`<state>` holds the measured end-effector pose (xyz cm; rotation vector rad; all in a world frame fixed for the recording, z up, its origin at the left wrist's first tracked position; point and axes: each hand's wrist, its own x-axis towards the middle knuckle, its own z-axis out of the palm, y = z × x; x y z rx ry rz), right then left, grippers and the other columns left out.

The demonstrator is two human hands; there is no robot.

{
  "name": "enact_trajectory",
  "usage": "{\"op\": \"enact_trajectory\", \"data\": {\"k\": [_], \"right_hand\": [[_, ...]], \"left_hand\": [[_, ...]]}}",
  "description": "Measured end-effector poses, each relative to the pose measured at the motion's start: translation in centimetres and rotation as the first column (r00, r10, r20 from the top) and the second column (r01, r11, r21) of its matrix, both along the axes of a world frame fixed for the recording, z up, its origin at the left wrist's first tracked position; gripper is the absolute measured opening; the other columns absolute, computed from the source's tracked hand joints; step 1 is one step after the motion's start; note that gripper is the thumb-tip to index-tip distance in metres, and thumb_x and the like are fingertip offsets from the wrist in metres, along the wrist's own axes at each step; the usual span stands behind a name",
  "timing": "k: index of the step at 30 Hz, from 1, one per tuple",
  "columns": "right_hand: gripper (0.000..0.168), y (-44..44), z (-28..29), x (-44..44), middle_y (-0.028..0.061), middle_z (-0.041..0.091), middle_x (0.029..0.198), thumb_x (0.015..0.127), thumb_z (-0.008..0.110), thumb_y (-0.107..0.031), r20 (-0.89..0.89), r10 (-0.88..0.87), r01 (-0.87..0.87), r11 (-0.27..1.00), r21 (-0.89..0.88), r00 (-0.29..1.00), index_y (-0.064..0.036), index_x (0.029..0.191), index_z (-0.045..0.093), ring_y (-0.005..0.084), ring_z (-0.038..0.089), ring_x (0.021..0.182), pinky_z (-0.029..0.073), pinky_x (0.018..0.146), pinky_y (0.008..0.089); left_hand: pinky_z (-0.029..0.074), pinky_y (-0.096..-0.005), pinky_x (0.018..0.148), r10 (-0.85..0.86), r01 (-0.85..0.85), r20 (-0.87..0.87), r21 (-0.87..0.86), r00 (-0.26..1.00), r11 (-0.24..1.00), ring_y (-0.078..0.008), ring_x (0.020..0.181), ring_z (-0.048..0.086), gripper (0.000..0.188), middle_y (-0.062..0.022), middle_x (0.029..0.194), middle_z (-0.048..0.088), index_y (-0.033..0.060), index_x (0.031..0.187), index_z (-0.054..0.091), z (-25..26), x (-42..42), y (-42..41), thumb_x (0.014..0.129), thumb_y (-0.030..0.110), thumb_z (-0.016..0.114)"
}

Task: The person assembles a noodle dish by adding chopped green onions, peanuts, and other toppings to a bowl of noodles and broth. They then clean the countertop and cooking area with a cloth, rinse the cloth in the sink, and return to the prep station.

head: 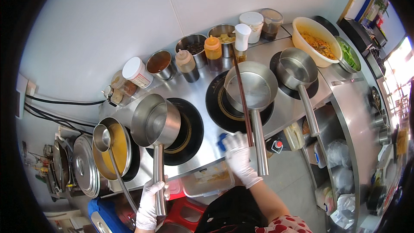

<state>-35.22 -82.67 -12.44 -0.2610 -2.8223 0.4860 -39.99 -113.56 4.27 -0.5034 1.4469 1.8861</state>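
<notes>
My left hand (149,202), in a white glove, is wrapped around the long handle of a steel saucepan (156,121). That pan sits off-centre to the left of a black induction plate (186,132). My right hand (237,155), gloved too, presses a blue cloth (222,141) onto the steel counter (207,152) near its front edge; the cloth is mostly hidden and blurred. Just right of this hand, a second saucepan (252,84) stands partly over the middle induction plate (218,100), its handle pointing toward me. Dark chopsticks (242,100) lie across its rim.
A third saucepan (296,68) stands further right. At left, a ladle (103,137) rests in a pot of yellow liquid (118,149). Squeeze bottles (213,53), seasoning jars (138,72) and steel pots (160,66) line the wall. A bowl of shredded food (317,42) is at back right.
</notes>
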Motion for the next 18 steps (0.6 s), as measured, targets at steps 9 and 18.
{"op": "enact_trajectory", "data": {"k": [9,18], "right_hand": [[0.038,18.9,0.0,6.2,0.0174,0.06,0.114,0.072,0.06,-0.009,-0.207,-0.647,0.676,0.725,0.134,0.734,-0.002,0.11,0.064,0.0363,0.056,0.098,0.046,0.088,0.0432],[0.024,24.4,-13.1,28.6,0.0071,0.069,0.08,0.082,0.055,0.001,0.055,-0.906,0.705,0.288,-0.648,0.42,0.005,0.101,0.068,0.0155,0.062,0.071,0.048,0.071,0.0266]], "left_hand": [[0.049,-0.03,0.052,-0.032,0.032,-0.04,0.014,0.999,0.999,-0.0172,0.058,0.056,0.032,-0.0072,0.079,0.058,-0.0036,0.114,0.054,-3.4,1.0,1.7,0.088,0.014,0.063],[0.05,-0.0294,0.048,-0.079,0.08,-0.075,0.012,0.994,0.997,-0.017,0.055,0.057,0.025,-0.0063,0.076,0.058,-0.0007,0.107,0.056,-7.0,1.0,4.5,0.087,0.011,0.064]]}}
